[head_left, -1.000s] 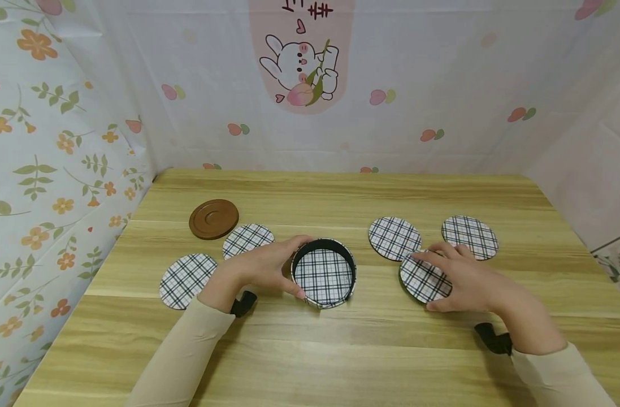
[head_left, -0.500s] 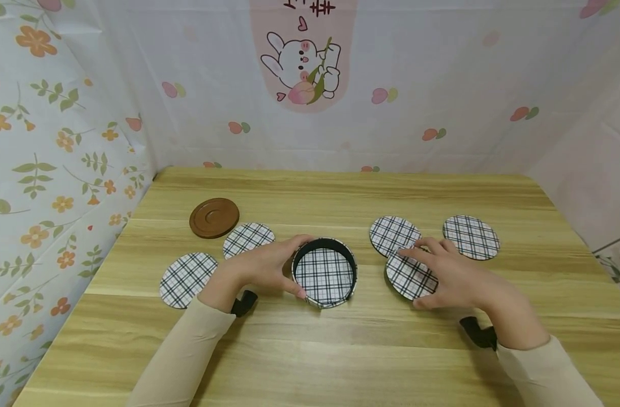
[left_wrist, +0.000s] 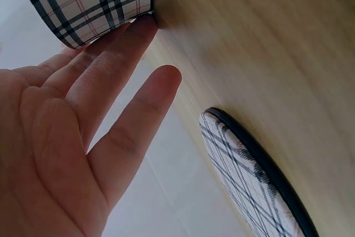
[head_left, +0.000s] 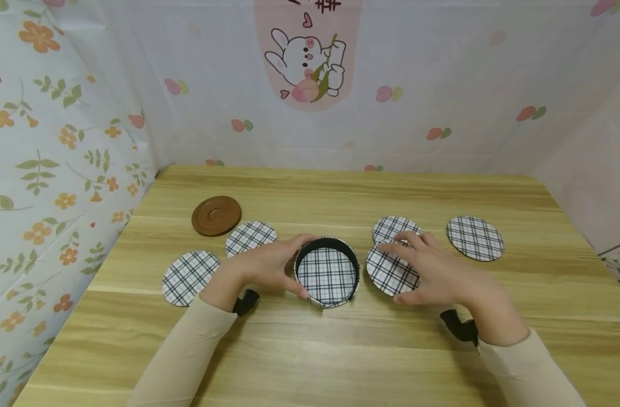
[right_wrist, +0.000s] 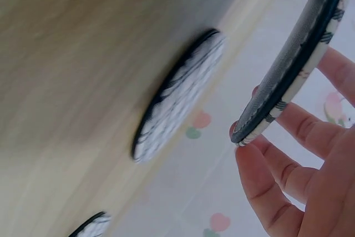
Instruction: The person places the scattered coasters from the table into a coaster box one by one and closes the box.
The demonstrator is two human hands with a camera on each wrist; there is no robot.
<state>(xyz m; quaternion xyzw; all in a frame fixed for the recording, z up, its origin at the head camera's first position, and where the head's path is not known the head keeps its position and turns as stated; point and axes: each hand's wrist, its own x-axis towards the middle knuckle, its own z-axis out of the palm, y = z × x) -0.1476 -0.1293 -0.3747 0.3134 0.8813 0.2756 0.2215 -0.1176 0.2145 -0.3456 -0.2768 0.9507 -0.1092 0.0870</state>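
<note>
My left hand (head_left: pixel 264 265) grips a round plaid coaster holder (head_left: pixel 328 243) from its left side, thumb at the front and fingers round the back. The holder stands upright, its dark inner wall and a plaid disc at the bottom showing. In the left wrist view, fingertips rest against the plaid outer wall (left_wrist: pixel 91 4). My right hand (head_left: pixel 437 271) holds a round plaid coaster (head_left: pixel 389 271) by its edge, just right of the holder. The right wrist view shows this coaster (right_wrist: pixel 291 59) raised off the table, its grey underside visible, fingers along its rim.
Behind the held coaster lies another plaid coaster (head_left: pixel 393 225), partly overlapped in the head view. One more coaster (head_left: pixel 475 238) lies farther right. Two plaid coasters, a rear one (head_left: pixel 250 236) and a nearer one (head_left: pixel 189 277), lie left, beside a brown wooden disc (head_left: pixel 216 216).
My right hand has moved left with the coaster, bringing it close to the holder. My left hand and the holder have stayed in place.
</note>
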